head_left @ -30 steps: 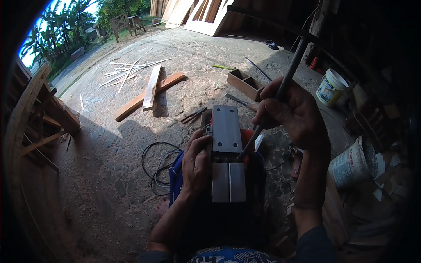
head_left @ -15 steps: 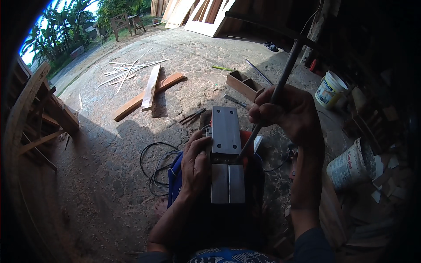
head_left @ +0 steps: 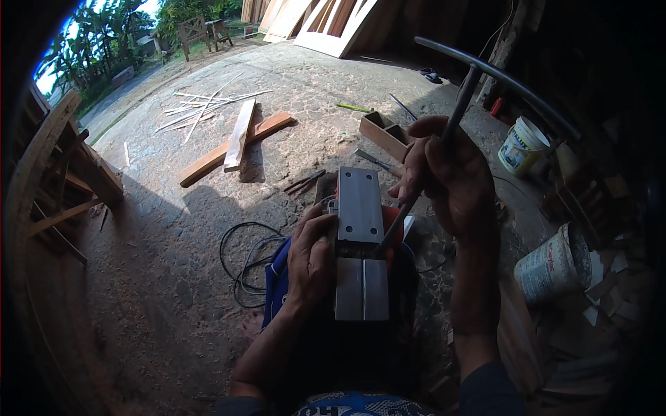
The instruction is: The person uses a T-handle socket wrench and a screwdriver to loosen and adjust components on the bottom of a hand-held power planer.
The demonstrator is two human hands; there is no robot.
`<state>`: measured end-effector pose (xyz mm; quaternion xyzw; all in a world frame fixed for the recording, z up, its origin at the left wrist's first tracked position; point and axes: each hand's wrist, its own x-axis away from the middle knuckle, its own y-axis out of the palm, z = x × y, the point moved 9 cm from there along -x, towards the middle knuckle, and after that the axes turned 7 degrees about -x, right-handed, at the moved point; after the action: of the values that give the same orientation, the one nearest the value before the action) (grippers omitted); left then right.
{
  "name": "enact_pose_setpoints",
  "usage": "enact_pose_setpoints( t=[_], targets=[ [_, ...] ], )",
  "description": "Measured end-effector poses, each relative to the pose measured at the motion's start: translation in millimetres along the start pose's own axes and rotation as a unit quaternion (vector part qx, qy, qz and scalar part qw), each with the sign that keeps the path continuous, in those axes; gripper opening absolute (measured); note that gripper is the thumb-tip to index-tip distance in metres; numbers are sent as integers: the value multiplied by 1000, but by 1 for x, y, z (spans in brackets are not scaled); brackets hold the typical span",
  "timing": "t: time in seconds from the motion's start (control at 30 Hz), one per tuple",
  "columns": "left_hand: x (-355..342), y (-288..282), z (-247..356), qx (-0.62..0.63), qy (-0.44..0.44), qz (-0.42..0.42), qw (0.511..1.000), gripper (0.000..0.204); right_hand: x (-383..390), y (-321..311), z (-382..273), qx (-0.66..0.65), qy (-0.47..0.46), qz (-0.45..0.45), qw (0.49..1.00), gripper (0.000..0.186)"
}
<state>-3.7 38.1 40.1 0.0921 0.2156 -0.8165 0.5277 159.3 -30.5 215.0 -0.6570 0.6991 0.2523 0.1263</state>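
An electric hand planer (head_left: 359, 201) lies sole up on my lap, its two metal plates split by a dark gap. My left hand (head_left: 311, 260) is closed round the planer's left side. The fingers of my right hand (head_left: 451, 184) wrap round the shaft of a long T-handle wrench (head_left: 463, 104). The wrench slants down to the left, and its lower tip meets the right end of the gap. Its crossbar rises above my right hand. What the tip sits on is too dark to make out.
Ahead on the rough floor lie pliers (head_left: 305, 182), a chisel (head_left: 374, 161), a wooden box (head_left: 385, 135), two boards (head_left: 239, 139) and thin strips (head_left: 208, 104). Buckets (head_left: 524, 144) and wood scraps stand right. A cable (head_left: 239, 267) coils left of my lap; a wooden frame (head_left: 76, 173) is far left.
The wrench's crossbar has turned, now slanting down to the right across the upper right. My right hand has rotated round the shaft with its fingers rearranged. My left hand keeps its hold.
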Motion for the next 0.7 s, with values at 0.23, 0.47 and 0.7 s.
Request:
enact_pose_setpoints(
  t=[0.23,0.47,0.7],
  targets=[
    [-1,-2,4,-14,-3,-3,1000,49,8,-5,-13,109,64,-89,988,26],
    [0,-3,3,-9,-1,2,1000,48,9,-1,-16,310,-59,128,940,30],
    [0,-2,2,-10,2,6,1000,47,6,-2,-9,119,-27,45,992,20]
  ],
)
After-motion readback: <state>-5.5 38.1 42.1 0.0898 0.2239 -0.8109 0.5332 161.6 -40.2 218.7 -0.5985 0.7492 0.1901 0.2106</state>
